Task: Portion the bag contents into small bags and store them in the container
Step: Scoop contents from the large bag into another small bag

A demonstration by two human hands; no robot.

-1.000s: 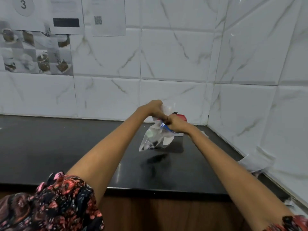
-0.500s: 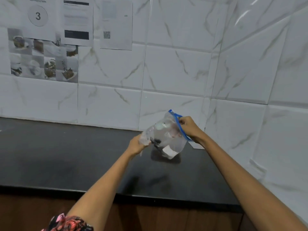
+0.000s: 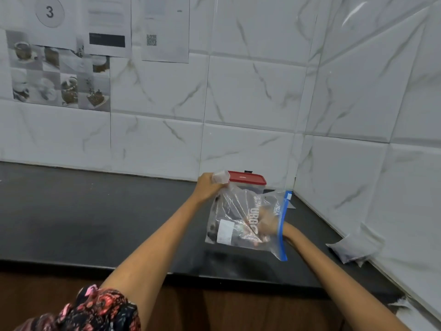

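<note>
A large clear zip bag (image 3: 241,218) with a blue zip strip hangs above the black counter (image 3: 95,216). Inside it are a dark packet with white lettering, a white label and other blurred contents. My left hand (image 3: 207,187) grips the bag's bunched far corner near the top. My right hand (image 3: 267,222) is inside the bag through its blue-edged mouth, seen through the plastic; what its fingers hold is unclear. Behind the bag stands a clear container with a red lid (image 3: 248,180) in the counter's back corner.
White marble-look tiled walls meet in a corner at the right. Printed sheets (image 3: 107,25) hang on the back wall at upper left. Torn wall covering (image 3: 353,247) curls onto the counter at the right. The counter's front edge runs above brown cabinets.
The bag has turned so that its blue mouth faces right and down. My right hand went from gripping the zip edge to reaching inside. My left hand moved up to the bag's far corner.
</note>
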